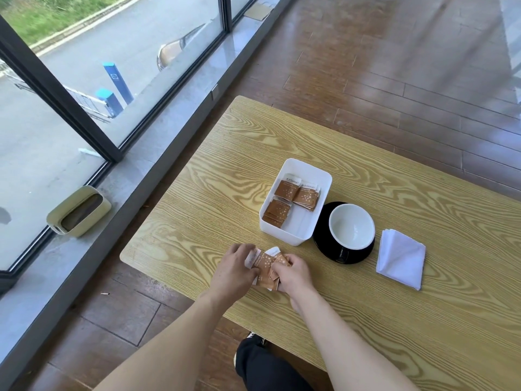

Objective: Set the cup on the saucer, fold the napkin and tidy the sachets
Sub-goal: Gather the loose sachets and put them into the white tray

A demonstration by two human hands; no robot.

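Near the worktop's [197, 193] front edge, both hands, left [235, 268] and right [293, 273], are pinching loose sachets [267, 268]: light, slippery, crinkly packets, probably best squared by their edges before joining the tray [296, 241].

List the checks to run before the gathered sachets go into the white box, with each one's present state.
1. Both hands on the loose brown paper sachets: ok; left hand and right hand close around them on the wooden table.
2. Every loose sachet gathered: cannot tell; the hands hide part of the bunch.
3. Room in the white rectangular plastic box: ok; its near end is bare, with the stacked brown sachets at the far end.
4. White cup seated on the black round saucer: ok.
5. White cloth napkin folded: ok; it lies right of the saucer.
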